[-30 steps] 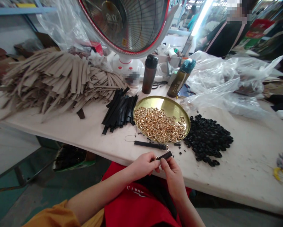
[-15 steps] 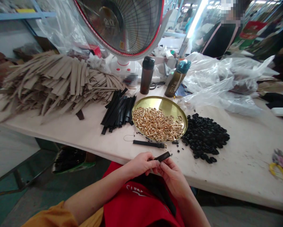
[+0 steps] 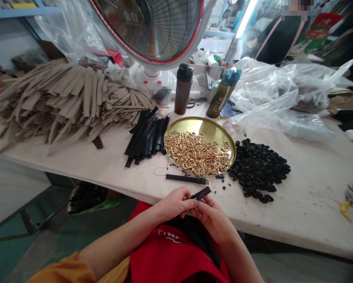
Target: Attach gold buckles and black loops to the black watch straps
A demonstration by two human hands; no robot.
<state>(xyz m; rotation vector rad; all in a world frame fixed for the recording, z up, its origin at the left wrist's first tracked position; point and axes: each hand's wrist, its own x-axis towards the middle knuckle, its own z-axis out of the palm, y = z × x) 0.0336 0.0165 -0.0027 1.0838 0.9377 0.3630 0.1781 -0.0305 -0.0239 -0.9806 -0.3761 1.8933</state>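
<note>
Black strap point(image 3: 202, 193), pinched in the fingers of the left hand point(image 3: 174, 203) and right hand point(image 3: 217, 220) by the near edge of the surface point(image 3: 141, 182), could shed what looks like a gold buckle point(image 3: 191, 195) if either grip slackens.

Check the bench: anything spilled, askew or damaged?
Small black bits lie scattered in front of the tray, loose and in no pile, so they look spilled or trimmed off. One dark scrap lies at the edge of the tan strips, odd in colour there. The held strip shows no clear damage.
</note>
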